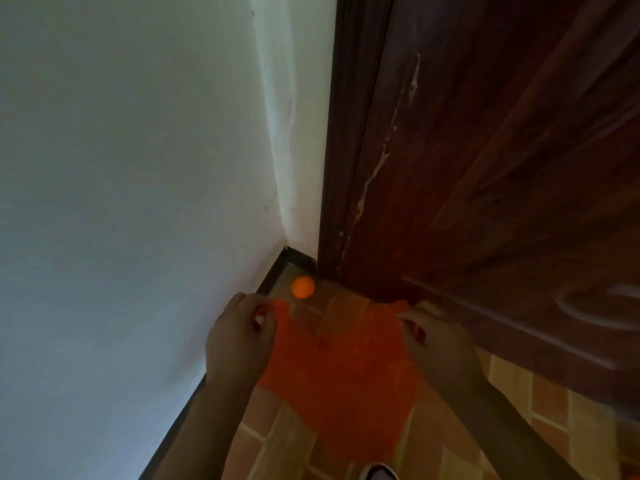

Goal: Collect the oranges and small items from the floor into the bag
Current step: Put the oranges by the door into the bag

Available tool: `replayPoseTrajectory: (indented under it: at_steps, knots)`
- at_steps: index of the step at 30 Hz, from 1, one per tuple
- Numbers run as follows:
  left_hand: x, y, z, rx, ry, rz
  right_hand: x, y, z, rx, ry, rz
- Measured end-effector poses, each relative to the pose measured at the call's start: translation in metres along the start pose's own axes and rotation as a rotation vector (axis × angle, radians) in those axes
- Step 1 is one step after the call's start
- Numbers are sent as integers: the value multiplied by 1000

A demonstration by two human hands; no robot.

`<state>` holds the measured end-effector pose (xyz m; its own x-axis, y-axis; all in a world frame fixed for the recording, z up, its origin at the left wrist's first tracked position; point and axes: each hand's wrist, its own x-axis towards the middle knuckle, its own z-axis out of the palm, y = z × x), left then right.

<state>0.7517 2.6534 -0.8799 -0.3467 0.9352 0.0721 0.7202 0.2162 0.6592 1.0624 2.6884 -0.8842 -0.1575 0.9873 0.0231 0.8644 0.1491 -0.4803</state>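
The orange bag (341, 372) is looking blurry, so its opening is hard to make out. The fingers of the left hand (239, 336) and right hand (436, 344) are smearing together. A shoe (379, 472) is getting cut off by the bottom edge.
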Motion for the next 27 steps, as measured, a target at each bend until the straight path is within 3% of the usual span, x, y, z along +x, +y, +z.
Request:
replayPoseTrajectory:
  at_steps: [7,10,13,19,27]
  knots:
    - [19,4,21,79,32,143,11,23,-2,-93,-28,23]
    - [17,6,19,110,81,403,13,23,-5,-92,-10,45]
    - [9,3,36,112,-21,617,14,21,-1,-182,-13,-8]
    - [-1,-26,70,228,-394,513,17,-2,17,-417,43,-160]
    - [8,-35,82,380,-511,509,19,-29,55,-504,-80,-411]
